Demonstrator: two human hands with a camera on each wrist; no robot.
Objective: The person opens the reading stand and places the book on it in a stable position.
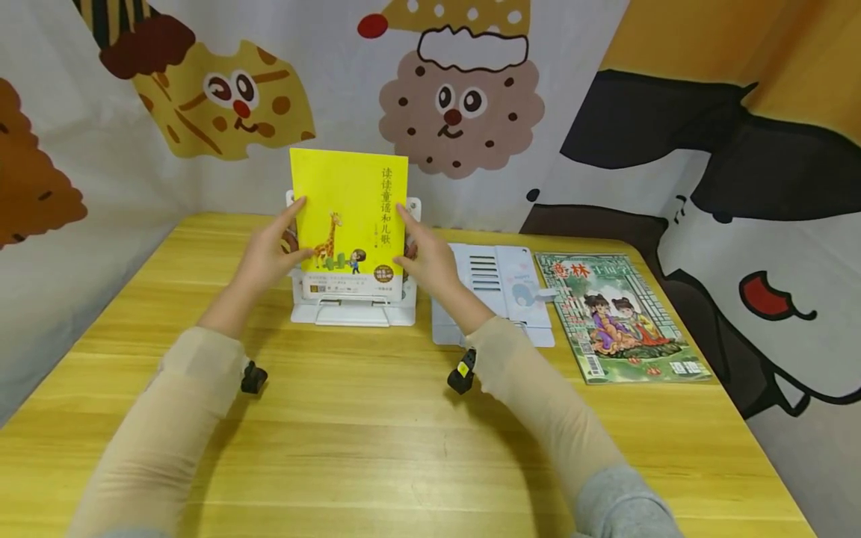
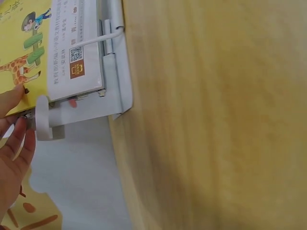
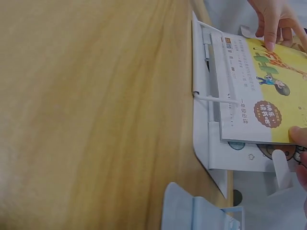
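A yellow children's book [image 1: 356, 190] with a giraffe and a child on its cover stands upright on a white book stand [image 1: 353, 315]. My left hand [image 1: 264, 250] grips the book's left edge, its thumb on the cover and its other fingers at the side and partly hidden. At the right edge my right hand [image 1: 433, 258] pinches the book in a like way, thumb on the front. In the right wrist view, white wire page holders [image 3: 216, 99] cross the book's lower margin. A curved white side clip [image 2: 43, 118] sticks out beside the left fingers.
Right of the stand a second, folded pale-blue book stand [image 1: 494, 280] lies flat on the wooden table [image 1: 350, 448]. Beside it lies a magazine [image 1: 619, 321] with two cartoon figures. A curtain [image 1: 464, 202] with cartoon prints hangs behind the table.
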